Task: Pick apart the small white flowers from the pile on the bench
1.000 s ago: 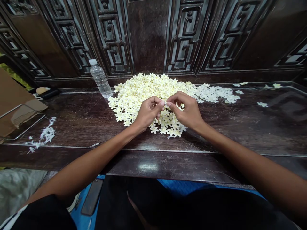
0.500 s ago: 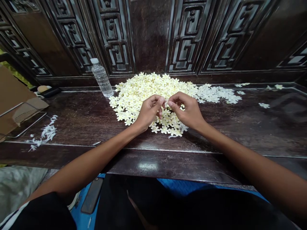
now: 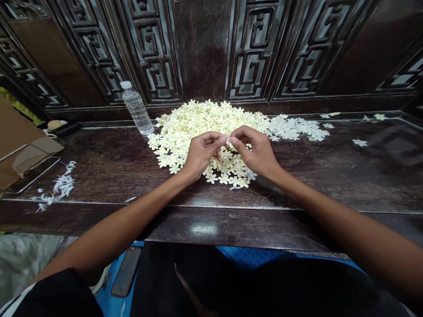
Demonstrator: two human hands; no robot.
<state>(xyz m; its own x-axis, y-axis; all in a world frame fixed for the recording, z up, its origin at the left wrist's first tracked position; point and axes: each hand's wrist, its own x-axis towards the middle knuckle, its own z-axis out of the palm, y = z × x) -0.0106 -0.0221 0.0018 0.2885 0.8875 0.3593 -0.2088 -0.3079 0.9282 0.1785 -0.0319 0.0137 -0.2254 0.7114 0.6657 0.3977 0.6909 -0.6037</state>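
A wide heap of small cream-white, five-petalled flowers (image 3: 205, 116) lies on the dark wooden surface. Just above its front part, my left hand (image 3: 204, 152) and my right hand (image 3: 254, 149) meet fingertip to fingertip. Each is closed in a pinch of thumb and fingers. Between the tips shows a bit of a small white flower (image 3: 228, 140), mostly covered by the fingers. Looser, whiter flowers (image 3: 297, 128) spread from the heap's right side.
A clear water bottle (image 3: 138, 110) stands at the heap's left. Thin white scraps (image 3: 61, 187) lie farther left, by a cardboard piece (image 3: 23, 141) and a wire frame (image 3: 36, 180). Carved dark panels (image 3: 205, 53) rise behind. A phone (image 3: 126, 270) rests below on blue material.
The view has shifted slightly, so the scene sits a little farther left. My fingertips have drawn closer together, and less of the white flower shows between them.
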